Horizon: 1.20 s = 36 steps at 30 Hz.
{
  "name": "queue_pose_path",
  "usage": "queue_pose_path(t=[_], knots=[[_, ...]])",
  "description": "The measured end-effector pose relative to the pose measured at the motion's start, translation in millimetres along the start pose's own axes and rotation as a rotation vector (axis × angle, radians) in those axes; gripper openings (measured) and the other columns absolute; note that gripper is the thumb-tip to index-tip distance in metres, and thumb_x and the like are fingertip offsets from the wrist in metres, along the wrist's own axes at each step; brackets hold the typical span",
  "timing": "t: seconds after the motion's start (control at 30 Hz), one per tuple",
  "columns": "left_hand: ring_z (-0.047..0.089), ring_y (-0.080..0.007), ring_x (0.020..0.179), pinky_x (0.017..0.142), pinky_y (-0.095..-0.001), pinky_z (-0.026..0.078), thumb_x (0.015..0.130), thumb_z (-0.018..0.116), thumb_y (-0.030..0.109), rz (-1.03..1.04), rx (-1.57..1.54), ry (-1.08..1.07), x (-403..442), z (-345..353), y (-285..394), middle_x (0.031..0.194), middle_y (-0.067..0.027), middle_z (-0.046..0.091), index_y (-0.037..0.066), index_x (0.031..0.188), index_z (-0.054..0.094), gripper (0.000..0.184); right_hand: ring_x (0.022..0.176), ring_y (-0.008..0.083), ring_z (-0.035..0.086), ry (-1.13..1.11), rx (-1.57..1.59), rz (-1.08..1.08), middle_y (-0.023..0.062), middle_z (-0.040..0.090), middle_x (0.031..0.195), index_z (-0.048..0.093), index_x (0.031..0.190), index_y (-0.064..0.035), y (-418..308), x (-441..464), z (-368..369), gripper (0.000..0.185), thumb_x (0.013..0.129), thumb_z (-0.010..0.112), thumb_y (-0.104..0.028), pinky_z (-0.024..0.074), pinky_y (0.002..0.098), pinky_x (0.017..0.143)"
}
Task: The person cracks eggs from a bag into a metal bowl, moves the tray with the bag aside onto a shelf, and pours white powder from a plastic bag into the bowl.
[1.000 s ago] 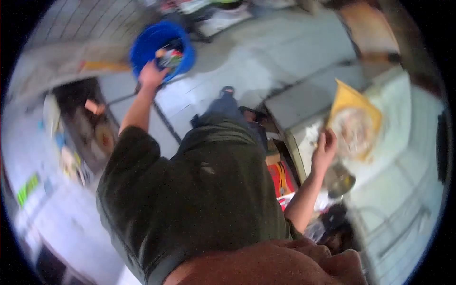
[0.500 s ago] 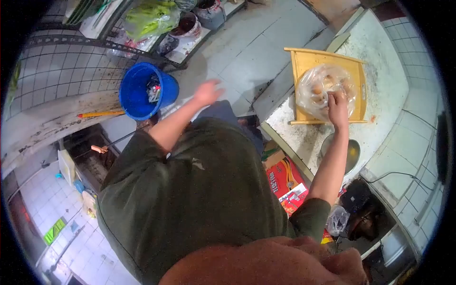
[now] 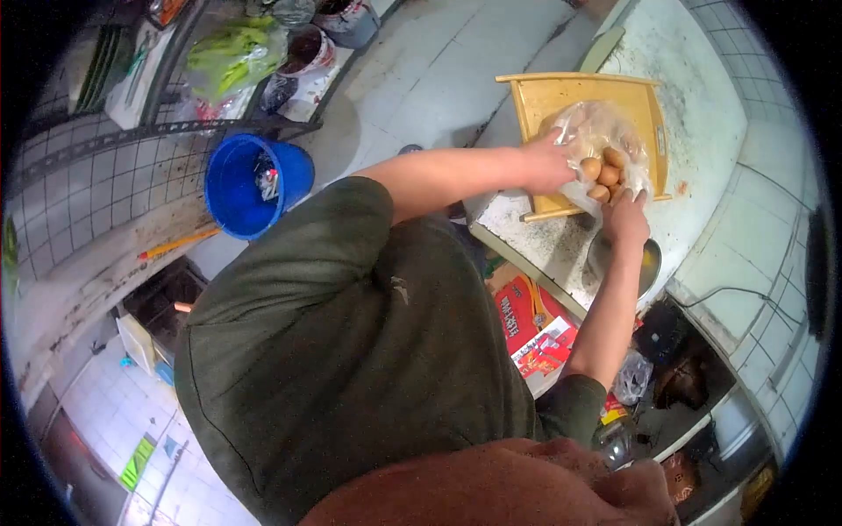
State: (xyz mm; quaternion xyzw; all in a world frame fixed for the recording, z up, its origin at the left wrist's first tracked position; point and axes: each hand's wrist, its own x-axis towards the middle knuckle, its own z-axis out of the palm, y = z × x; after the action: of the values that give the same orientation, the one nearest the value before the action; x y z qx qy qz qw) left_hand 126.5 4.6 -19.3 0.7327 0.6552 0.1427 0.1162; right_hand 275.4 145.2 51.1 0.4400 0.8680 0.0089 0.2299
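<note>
A clear plastic bag [image 3: 589, 121] lies on a wooden tray [image 3: 531, 103], its mouth spread so that several brown eggs [image 3: 590, 168] show inside. My left hand [image 3: 551, 165] grips the bag's left edge, fingers closed on the plastic. On the near side, my right hand [image 3: 625, 217] is closed on the bag's rim beside the eggs; its fingertips are partly hidden by the plastic. Just below the tray, a metal bowl [image 3: 650, 266] with something yellow in it sits partly behind my right wrist.
The tray rests on a stained white counter [image 3: 702, 131]. A blue bin [image 3: 298, 171] with litter stands on the floor at left. Leafy greens in plastic [image 3: 230, 60] and buckets [image 3: 307, 54] occupy a shelf at upper left. Red printed boxes [image 3: 519, 314] lie below the counter edge.
My left hand has come across from beside my body to the bag. My right hand has shifted toward the bag's near edge. The bag is now open, with eggs plainly showing.
</note>
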Motion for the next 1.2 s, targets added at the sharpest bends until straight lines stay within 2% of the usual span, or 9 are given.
queue_pose_path(t=[0.07,0.17,0.3,0.63,0.83,0.93,0.97,1.1,1.2], knots=[[0.051,-0.0265,0.119,0.111,-0.0570,0.019,0.082,0.062,0.034,-0.023,-0.002,-0.205,-7,-17,-9,0.108,-0.0121,0.063,0.012,0.113,0.062,0.038,0.106,0.0371,0.061,0.048,-0.060,-0.010,0.0187,0.042,0.141,0.053,0.123,-0.0061,-3,1,3,0.048,0.086,0.062,-0.035,0.0503,0.0489,0.084],[0.053,-0.0253,0.113,0.109,-0.0571,0.022,0.080,0.064,0.037,-0.046,-0.072,-0.033,-25,-16,-19,0.103,-0.0110,0.063,0.010,0.102,0.066,0.034,0.093,0.0383,0.064,0.202,-0.086,-0.157,0.0148,0.058,0.124,0.055,0.121,-0.0111,-2,10,21,0.044,0.086,0.061,-0.036,0.0508,0.0494,0.076],[0.053,-0.0262,0.108,0.102,-0.0554,0.029,0.080,0.066,0.040,0.013,-0.133,0.115,-41,-3,-26,0.102,-0.0098,0.061,0.007,0.097,0.064,0.037,0.099,0.0382,0.061,0.013,0.150,-0.093,0.0180,0.063,0.108,0.060,0.108,-0.0108,-37,24,19,0.033,0.088,0.053,-0.036,0.0491,0.0496,0.081],[0.047,-0.0271,0.119,0.109,-0.0516,0.026,0.079,0.068,0.034,-0.034,-0.223,0.078,-67,-7,-31,0.109,-0.0097,0.060,0.005,0.102,0.064,0.038,0.108,0.0365,0.058,0.183,0.037,-0.117,0.0196,0.058,0.117,0.053,0.117,-0.0118,-54,47,64,0.045,0.085,0.062,-0.041,0.0501,0.0481,0.085],[0.046,-0.0268,0.121,0.110,-0.0503,0.025,0.078,0.068,0.034,-0.068,-0.240,0.051,-66,-9,-31,0.113,-0.0100,0.060,0.005,0.105,0.064,0.039,0.099,0.0367,0.060,0.203,0.283,-0.013,0.0181,0.061,0.112,0.056,0.115,-0.0069,-62,30,40,0.044,0.081,0.066,-0.032,0.0495,0.0447,0.085],[0.047,-0.0267,0.121,0.110,-0.0496,0.025,0.078,0.068,0.033,-0.083,-0.246,0.059,-66,-13,-32,0.113,-0.0098,0.060,0.005,0.105,0.064,0.039,0.101,0.0322,0.062,0.235,0.769,0.018,0.0173,0.060,0.118,0.052,0.125,-0.0040,-37,28,46,0.052,0.083,0.066,-0.033,0.0496,0.0407,0.084],[0.047,-0.0267,0.120,0.110,-0.0494,0.025,0.077,0.068,0.033,-0.081,-0.249,0.055,-66,-15,-31,0.113,-0.0097,0.060,0.005,0.105,0.064,0.040,0.111,0.0259,0.058,0.092,1.100,0.054,0.0150,0.056,0.128,0.046,0.133,-0.0025,-25,24,47,0.055,0.088,0.062,-0.030,0.0483,0.0386,0.087],[0.048,-0.0279,0.118,0.110,-0.0479,0.025,0.077,0.067,0.032,-0.053,-0.227,0.075,-61,-9,-30,0.110,-0.0101,0.062,0.005,0.105,0.065,0.039,0.108,0.0232,0.056,0.054,2.272,-0.034,0.0130,0.053,0.131,0.047,0.133,-0.0055,-5,-23,46,0.044,0.094,0.057,-0.022,0.0438,0.0397,0.092],[0.049,-0.0283,0.118,0.108,-0.0476,0.027,0.077,0.068,0.032,-0.045,-0.217,0.114,-59,-12,-23,0.109,-0.0100,0.062,0.005,0.103,0.065,0.038,0.102,0.0221,0.057,0.050,2.608,-0.251,0.0135,0.052,0.131,0.047,0.133,-0.0060,6,-52,57,0.046,0.093,0.059,-0.026,0.0439,0.0384,0.091]])
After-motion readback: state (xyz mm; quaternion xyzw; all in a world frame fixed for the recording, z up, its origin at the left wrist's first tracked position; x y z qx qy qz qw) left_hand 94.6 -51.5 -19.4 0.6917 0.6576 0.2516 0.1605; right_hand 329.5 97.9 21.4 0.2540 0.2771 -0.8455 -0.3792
